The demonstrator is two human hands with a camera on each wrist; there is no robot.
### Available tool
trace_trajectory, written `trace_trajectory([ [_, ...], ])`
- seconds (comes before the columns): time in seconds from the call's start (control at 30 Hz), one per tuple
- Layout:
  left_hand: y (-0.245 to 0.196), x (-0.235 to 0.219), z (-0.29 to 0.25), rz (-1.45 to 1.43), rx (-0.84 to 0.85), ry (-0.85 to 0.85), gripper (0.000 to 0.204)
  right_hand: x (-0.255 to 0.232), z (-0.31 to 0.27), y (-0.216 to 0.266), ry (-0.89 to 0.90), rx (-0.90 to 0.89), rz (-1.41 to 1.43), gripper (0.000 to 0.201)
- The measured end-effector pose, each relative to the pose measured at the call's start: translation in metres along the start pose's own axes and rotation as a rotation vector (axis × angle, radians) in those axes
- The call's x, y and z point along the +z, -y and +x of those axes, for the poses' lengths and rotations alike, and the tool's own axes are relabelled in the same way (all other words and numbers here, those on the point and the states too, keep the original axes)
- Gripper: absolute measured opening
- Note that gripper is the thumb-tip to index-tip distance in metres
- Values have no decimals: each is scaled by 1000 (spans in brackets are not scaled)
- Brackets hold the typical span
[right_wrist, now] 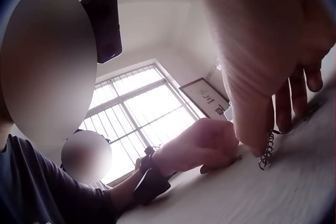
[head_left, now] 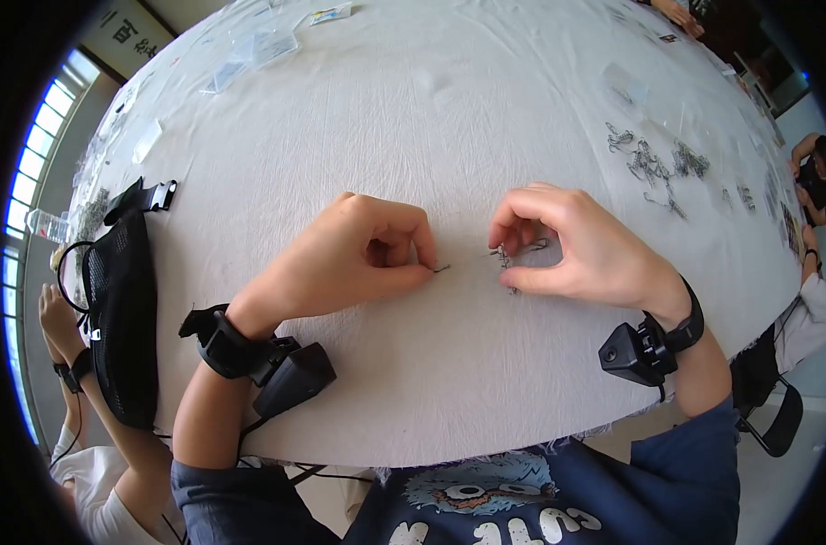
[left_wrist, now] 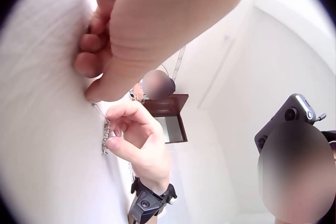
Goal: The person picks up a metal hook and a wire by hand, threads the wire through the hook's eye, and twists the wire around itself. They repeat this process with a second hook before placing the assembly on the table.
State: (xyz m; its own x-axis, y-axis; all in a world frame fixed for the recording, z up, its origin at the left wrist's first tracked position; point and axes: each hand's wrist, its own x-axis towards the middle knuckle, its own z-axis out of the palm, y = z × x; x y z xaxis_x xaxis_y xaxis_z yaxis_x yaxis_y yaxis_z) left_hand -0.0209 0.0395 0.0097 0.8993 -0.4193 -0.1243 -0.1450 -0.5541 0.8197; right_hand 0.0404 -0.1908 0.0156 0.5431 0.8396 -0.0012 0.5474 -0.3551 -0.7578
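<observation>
Both hands rest on the white worktop (head_left: pixel 449 136): left hand (head_left: pixel 354 259) pinches a small wire piece (head_left: pixel 441 268), right hand (head_left: pixel 572 245) pinches a metal spring (head_left: pixel 505 261).

matt white cloth (head_left: pixel 449 118), shiny metal spring (right_wrist: pixel 267 151)

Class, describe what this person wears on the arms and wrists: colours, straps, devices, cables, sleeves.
Both hands are bare. The left hand has a black strap at its wrist carrying a boxy black camera with a thin black cable trailing from it. The right hand has a black wristband with a smaller black camera. Dark blue sleeves end above the elbows.
</observation>
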Motion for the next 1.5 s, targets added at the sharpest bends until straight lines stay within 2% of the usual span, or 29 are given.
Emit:
trace_trajectory([
  [0.07,6,0,0,-69,62,-15,5,0,0,-2,-6,-20,18,20],
  [0.17,3,-6,-1,-107,-16,42,4,1,0,-5,-26,-73,-5,20],
  [0.23,3,-5,0,-157,-2,7,4,2,0,-5,-40,-123,-22,20],
  [0.33,4,-2,1,-161,52,-56,7,1,1,-3,35,-43,99,20],
  [0.67,-7,18,4,-98,142,-134,20,4,1,1,-27,-3,196,19],
  [0.8,-11,21,6,-59,92,-138,19,0,1,2,0,34,227,20],
  [0.97,-22,26,14,-181,-41,-139,15,-3,2,-1,13,53,220,21],
  [1.03,-20,31,19,-213,-34,-155,13,-4,3,-2,13,52,202,21],
  [1.23,-14,37,27,-310,-10,-179,11,-10,4,-13,-70,-161,84,18],
  [1.33,-13,35,27,-327,-41,-157,9,-28,2,-24,-50,-50,136,18],
  [1.37,-13,34,26,-316,-64,-148,9,-34,1,-27,-28,-21,71,17],
  [1.5,-10,31,24,-324,-100,-124,8,-49,-3,-30,117,126,84,10],
])
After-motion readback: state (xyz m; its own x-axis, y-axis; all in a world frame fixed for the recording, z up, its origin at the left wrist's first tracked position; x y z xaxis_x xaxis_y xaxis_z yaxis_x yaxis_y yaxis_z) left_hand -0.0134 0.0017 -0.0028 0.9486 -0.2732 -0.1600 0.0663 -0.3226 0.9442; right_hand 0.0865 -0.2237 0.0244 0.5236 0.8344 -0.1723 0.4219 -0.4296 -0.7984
